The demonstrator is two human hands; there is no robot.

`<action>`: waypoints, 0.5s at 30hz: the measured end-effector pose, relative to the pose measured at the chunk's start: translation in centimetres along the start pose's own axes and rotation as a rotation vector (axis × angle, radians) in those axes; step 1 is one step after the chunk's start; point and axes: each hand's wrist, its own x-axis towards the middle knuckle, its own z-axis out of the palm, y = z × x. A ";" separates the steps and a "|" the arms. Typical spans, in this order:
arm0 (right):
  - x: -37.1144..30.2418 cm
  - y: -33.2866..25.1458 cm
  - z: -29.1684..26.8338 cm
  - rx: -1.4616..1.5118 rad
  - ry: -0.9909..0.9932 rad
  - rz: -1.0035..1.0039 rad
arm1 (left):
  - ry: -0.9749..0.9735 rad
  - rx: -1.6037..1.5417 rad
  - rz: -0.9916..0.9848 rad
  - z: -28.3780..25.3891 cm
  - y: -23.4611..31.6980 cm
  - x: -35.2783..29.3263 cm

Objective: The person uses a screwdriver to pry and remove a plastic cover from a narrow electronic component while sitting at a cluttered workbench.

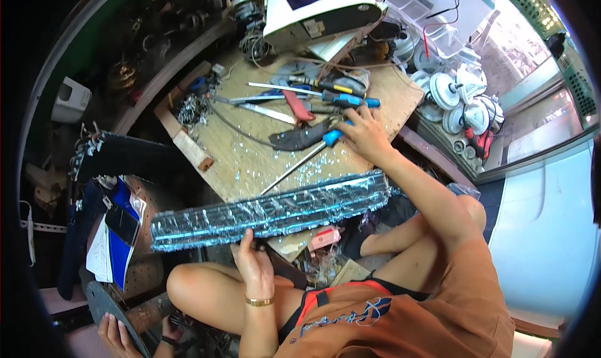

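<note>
My left hand (253, 267), with a gold band at the wrist, is closed on the near edge of a long dark bar-shaped part (269, 211). The part's upper face is ribbed and covered in shiny, glass-like fragments. It lies across the near edge of the wooden board (250, 164). Over the board, my right hand (366, 132) is closed around the blue handle of a screwdriver (313, 156), whose shaft slants down toward the bar. Its fingertips reach a second blue-handled screwdriver (350, 100). A dark curved tool (300, 136) lies beside them.
Small bright fragments (307, 170) litter the board. Red-handled pliers (297, 106) and a pile of small metal pieces (194, 111) lie on it. A white machine housing (325, 17) stands behind, white motor-like parts (460, 95) at right. Lower left, another person's hand (116, 336) touches a grey disc (113, 308).
</note>
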 end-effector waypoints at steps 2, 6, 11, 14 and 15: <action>0.0 -0.3 0.2 0.028 -0.008 0.056 | -0.004 0.037 -0.018 0.1 0.3 0.1; 3.6 -2.3 0.4 0.339 0.012 0.180 | 0.064 0.146 0.007 -1.6 -1.1 1.3; 11.8 -7.3 0.9 0.407 -0.109 0.281 | 0.026 0.166 0.032 -2.2 -1.3 1.3; 14.0 -9.3 2.2 0.307 -0.203 0.324 | 0.062 0.114 -0.026 -2.9 -0.8 1.9; 14.2 -8.9 3.2 0.282 -0.229 0.369 | 0.054 0.113 -0.035 -2.4 -0.8 1.9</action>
